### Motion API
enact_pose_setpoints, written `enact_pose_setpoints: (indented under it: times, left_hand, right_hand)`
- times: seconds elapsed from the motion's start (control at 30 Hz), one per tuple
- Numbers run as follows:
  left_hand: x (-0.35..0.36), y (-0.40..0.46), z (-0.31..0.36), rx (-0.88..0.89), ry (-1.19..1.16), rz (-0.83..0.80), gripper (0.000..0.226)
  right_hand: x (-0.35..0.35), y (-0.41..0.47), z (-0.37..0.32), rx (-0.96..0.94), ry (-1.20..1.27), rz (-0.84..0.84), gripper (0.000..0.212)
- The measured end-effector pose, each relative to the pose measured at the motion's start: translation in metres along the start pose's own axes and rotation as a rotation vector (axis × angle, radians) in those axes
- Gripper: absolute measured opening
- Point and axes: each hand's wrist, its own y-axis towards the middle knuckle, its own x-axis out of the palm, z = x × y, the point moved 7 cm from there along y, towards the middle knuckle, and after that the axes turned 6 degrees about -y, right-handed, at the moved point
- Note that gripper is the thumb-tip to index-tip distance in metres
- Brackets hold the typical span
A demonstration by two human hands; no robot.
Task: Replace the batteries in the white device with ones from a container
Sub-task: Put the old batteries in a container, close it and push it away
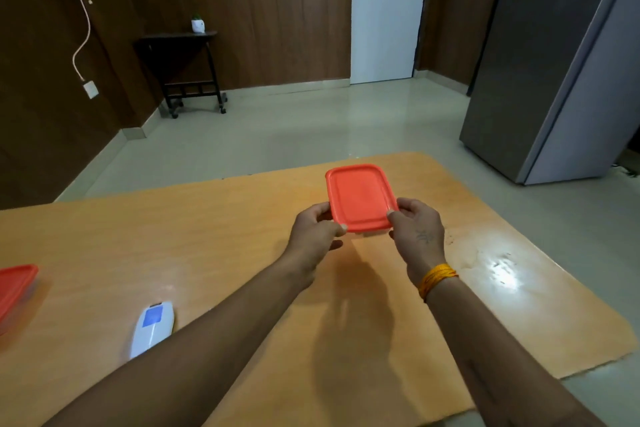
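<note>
Both hands, left hand (317,230) and right hand (417,225), hold the orange-lidded container (360,198) above the desk (242,218), fingers (393,215) pinched on its near corners, probably to pry the lid. The white device (152,328) lies near-left of the container.

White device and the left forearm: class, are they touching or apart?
Cannot tell. In the head view the left forearm overlaps the near end of the white device on the table, and nothing shows its height above it.
</note>
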Motion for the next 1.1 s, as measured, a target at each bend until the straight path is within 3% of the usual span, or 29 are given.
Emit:
enact_pose_setpoints:
  times: [0.27,0.6,0.73,0.9,1.03,1.1]
  left_hand:
    - [0.101,0.139,-0.005,-0.010,0.001,-0.205,0.049]
    - [0.179,0.270,-0.011,-0.074,-0.017,-0.188,0.035]
    - [0.189,0.292,-0.016,-0.111,-0.005,-0.187,0.045]
    - [0.195,0.301,-0.021,-0.138,0.002,-0.204,0.050]
    - [0.191,0.297,-0.026,-0.134,-0.014,-0.191,0.057]
    - [0.184,0.291,-0.025,-0.123,0.025,-0.151,0.066]
  right_hand:
    - [-0.032,0.159,0.021,0.011,-0.046,0.026,0.041]
    - [-0.044,0.268,0.020,0.130,-0.046,-0.007,0.026]
    - [-0.033,0.346,0.069,0.103,-0.105,0.015,0.026]
    - [-0.038,0.344,0.065,0.098,-0.083,0.043,0.027]
    - [-0.043,0.341,0.078,0.148,-0.055,0.079,0.059]
    - [-0.054,0.305,0.060,0.142,-0.091,0.151,0.054]
